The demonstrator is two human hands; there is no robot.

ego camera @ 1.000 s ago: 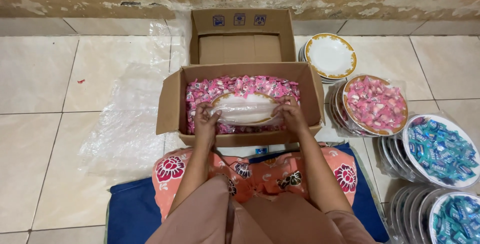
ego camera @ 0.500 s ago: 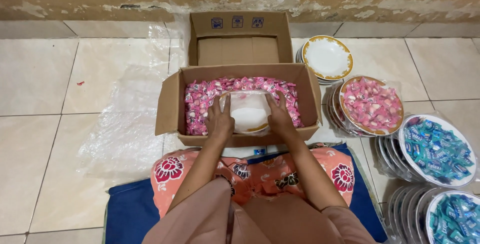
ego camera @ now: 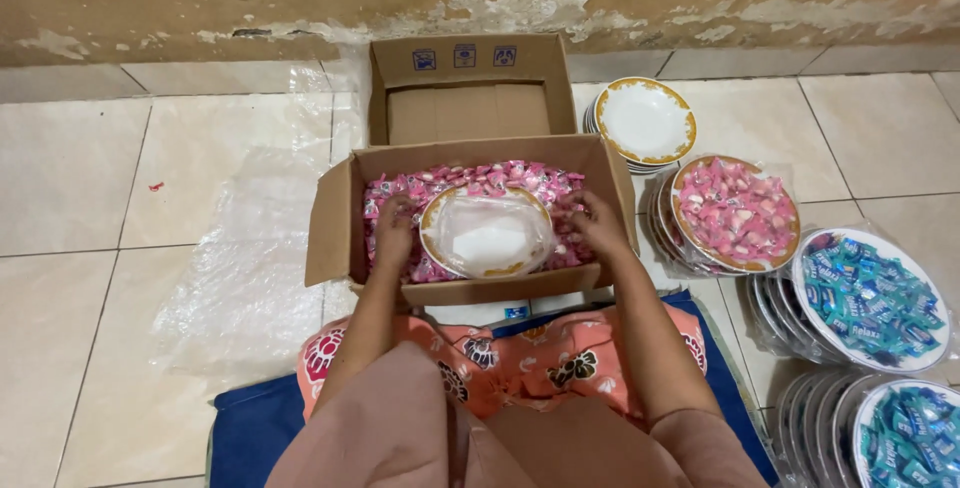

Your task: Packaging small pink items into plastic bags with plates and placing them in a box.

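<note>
An open cardboard box [ego camera: 480, 290] sits on the floor in front of me, filled with pink wrapped candies [ego camera: 500, 176]. A white plate with a gold rim, lined with clear plastic [ego camera: 487, 233], lies on top of the candies. My left hand [ego camera: 392, 225] rests among the candies just left of the plate. My right hand [ego camera: 592, 220] is in the candies at the plate's right edge. Whether either hand has closed on any candies is not clear.
To the right are a stack of empty gold-rimmed plates [ego camera: 645, 120], a plate stack topped with pink candies [ego camera: 735, 210], and two stacks topped with blue candies [ego camera: 868, 296] [ego camera: 910, 436]. A clear plastic sheet [ego camera: 245, 268] lies on the tiles at left. A wall runs behind.
The plate was held at its rim by both hands; it now lies on the candies, and both hands have moved off it into the candies at either side.
</note>
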